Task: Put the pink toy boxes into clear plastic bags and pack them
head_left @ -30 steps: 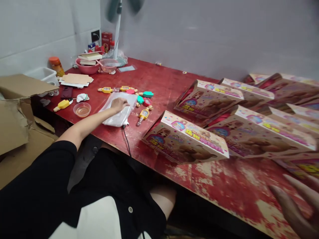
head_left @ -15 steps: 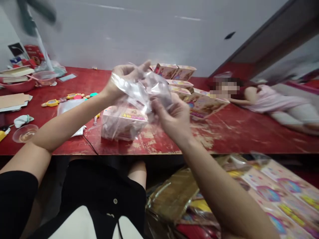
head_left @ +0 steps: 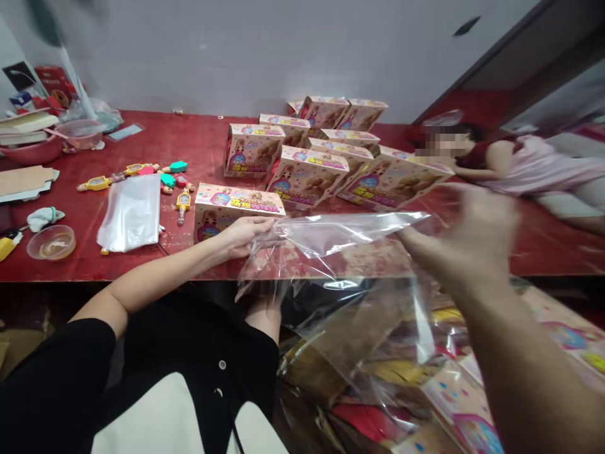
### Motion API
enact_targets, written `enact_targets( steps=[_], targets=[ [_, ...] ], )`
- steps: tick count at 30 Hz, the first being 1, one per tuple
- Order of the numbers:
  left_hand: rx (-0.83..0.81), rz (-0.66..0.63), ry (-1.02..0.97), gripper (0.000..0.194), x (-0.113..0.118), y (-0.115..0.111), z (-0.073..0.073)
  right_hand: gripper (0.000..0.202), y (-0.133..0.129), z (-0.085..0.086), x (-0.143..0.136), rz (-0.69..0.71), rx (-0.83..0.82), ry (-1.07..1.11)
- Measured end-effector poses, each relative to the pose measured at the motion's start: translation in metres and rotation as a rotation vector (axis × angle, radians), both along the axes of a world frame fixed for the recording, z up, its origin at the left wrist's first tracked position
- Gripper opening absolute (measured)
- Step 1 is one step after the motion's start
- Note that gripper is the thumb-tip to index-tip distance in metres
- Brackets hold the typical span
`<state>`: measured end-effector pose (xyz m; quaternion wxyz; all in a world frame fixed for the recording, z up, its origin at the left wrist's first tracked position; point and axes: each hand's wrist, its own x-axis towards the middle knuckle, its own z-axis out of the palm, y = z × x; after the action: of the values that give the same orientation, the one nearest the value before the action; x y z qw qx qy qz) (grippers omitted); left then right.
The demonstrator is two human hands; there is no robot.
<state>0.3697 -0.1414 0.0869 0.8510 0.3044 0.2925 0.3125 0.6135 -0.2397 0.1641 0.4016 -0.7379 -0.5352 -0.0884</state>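
Note:
A clear plastic bag (head_left: 350,236) is stretched out in front of me, its lower part hanging past the table edge. My left hand (head_left: 250,234) pinches the bag's left end, fingers closed, just in front of a pink printed box (head_left: 212,217). At the bag's right end is my right hand (head_left: 467,233), blurred by motion. Its thumb lies against the plastic and stands well apart from the raised fingers. More printed boxes (head_left: 309,176) stand upright on the table behind the bag. A stack of flat clear bags (head_left: 131,214) lies to the left.
Small coloured toys (head_left: 183,205) lie scattered on the red table (head_left: 189,142). At the left are a plastic cup (head_left: 51,243) and a pink basin (head_left: 35,150) with books. A person (head_left: 501,161) lies on the table at right. Bagged boxes (head_left: 466,403) fill a container below the edge.
The bag was bunched between both hands and is now spread wide. My right hand has moved right, and its fingers have parted. My left hand is lower, uncovering more boxes.

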Motion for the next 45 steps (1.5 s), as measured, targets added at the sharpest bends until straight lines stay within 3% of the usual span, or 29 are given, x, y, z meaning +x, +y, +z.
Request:
enact_targets(
  steps=[2, 3, 5, 8, 13, 18, 20, 22, 25, 27, 29, 31, 33, 35, 36, 38, 41, 43, 45],
  targets=[
    [-0.038, 0.025, -0.034, 0.015, 0.006, -0.005, -0.001, 0.024, -0.021, -0.011, -0.029, 0.046, 0.218, -0.14],
    [-0.051, 0.025, -0.052, 0.015, 0.01, -0.009, -0.002, 0.023, -0.029, -0.02, -0.044, 0.158, 0.197, -0.106],
    [-0.083, 0.011, -0.071, 0.015, 0.018, -0.02, -0.004, 0.031, -0.037, -0.041, -0.069, 0.391, 0.006, 0.073],
    [-0.094, 0.066, -0.039, 0.018, 0.026, -0.034, -0.005, 0.038, -0.033, -0.065, -0.084, 0.489, -0.129, 0.368],
    [-0.022, 0.195, 0.068, 0.018, 0.018, -0.029, -0.004, 0.034, -0.026, -0.066, -0.059, 0.397, -0.028, 0.586],
    [0.12, 0.277, 0.153, 0.034, -0.017, -0.017, -0.019, 0.042, -0.03, -0.058, -0.008, 0.188, 0.132, 0.793],
    [0.243, 0.233, 0.233, 0.046, -0.032, -0.019, -0.023, 0.05, -0.033, -0.056, 0.009, 0.182, 0.188, 0.865],
    [0.508, 0.257, 0.314, 0.052, -0.041, -0.027, -0.02, 0.054, -0.037, -0.052, 0.016, 0.21, 0.147, 0.87],
    [1.029, 0.317, 0.365, 0.081, -0.035, -0.042, -0.005, 0.051, -0.04, -0.042, 0.013, 0.284, 0.005, 0.811],
    [1.248, 0.161, 0.317, 0.092, -0.019, -0.046, 0.005, 0.048, -0.039, -0.033, 0.01, 0.35, -0.087, 0.746],
    [1.292, -0.013, 0.25, 0.068, 0.001, -0.045, 0.009, 0.043, -0.038, -0.02, 0.009, 0.383, -0.166, 0.613],
    [1.243, -0.042, 0.238, 0.044, 0.016, -0.039, 0.009, 0.037, -0.043, -0.004, 0.006, 0.318, -0.144, 0.377],
    [1.183, 0.031, 0.278, 0.043, 0.025, -0.034, 0.01, 0.032, -0.056, 0.011, -0.004, 0.202, 0.069, 0.111],
    [1.16, 0.062, 0.278, 0.046, 0.026, -0.031, 0.016, 0.03, -0.073, 0.016, -0.02, 0.225, 0.239, -0.12],
    [1.156, 0.049, 0.254, 0.043, 0.025, -0.03, 0.021, 0.028, -0.081, 0.013, -0.027, 0.278, 0.232, -0.219],
    [1.163, -0.051, 0.174, 0.03, 0.019, -0.028, 0.034, 0.021, -0.09, -0.001, -0.033, 0.37, 0.049, -0.385],
    [1.25, -0.3, 0.094, 0.031, 0.003, -0.019, 0.054, 0.022, -0.088, -0.026, -0.018, 0.298, -0.136, -0.486],
    [1.362, -0.39, 0.134, 0.029, -0.011, -0.011, 0.064, 0.022, -0.082, -0.03, -0.002, 0.276, -0.1, -0.43],
    [1.538, -0.364, 0.277, 0.019, -0.023, -0.003, 0.069, 0.016, -0.073, -0.019, 0.012, 0.238, 0.036, -0.4]
  ],
)
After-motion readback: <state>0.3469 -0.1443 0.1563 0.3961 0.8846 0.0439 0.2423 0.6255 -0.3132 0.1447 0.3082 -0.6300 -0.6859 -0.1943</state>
